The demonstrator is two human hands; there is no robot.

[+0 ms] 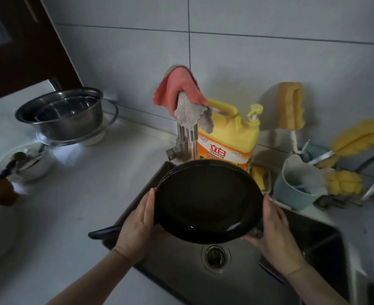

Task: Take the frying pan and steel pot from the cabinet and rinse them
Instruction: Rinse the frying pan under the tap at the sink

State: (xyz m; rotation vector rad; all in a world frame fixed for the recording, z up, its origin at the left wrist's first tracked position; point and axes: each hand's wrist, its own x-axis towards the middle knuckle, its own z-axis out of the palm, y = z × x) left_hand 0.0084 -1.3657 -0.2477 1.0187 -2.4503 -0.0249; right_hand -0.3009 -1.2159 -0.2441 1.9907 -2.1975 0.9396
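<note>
I hold the black frying pan (206,201) tilted over the steel sink (309,243), just below the faucet (185,142). A little water pools at the pan's lower edge. My left hand (137,223) grips the pan's left rim, and the dark handle (104,233) juts out to the left beneath that hand. My right hand (271,227) clasps the right rim. The steel pot (60,113) sits on the white counter at the back left, resting on a lid, with a smaller steel bowl inside it.
A pink and grey cloth (182,100) drapes over the faucet. A yellow detergent bottle (230,133) stands behind the pan. Yellow sponges and brushes (291,106) hang at the right above a light blue holder (291,190). White bowls (25,161) sit at the left. The drain (214,256) lies below the pan.
</note>
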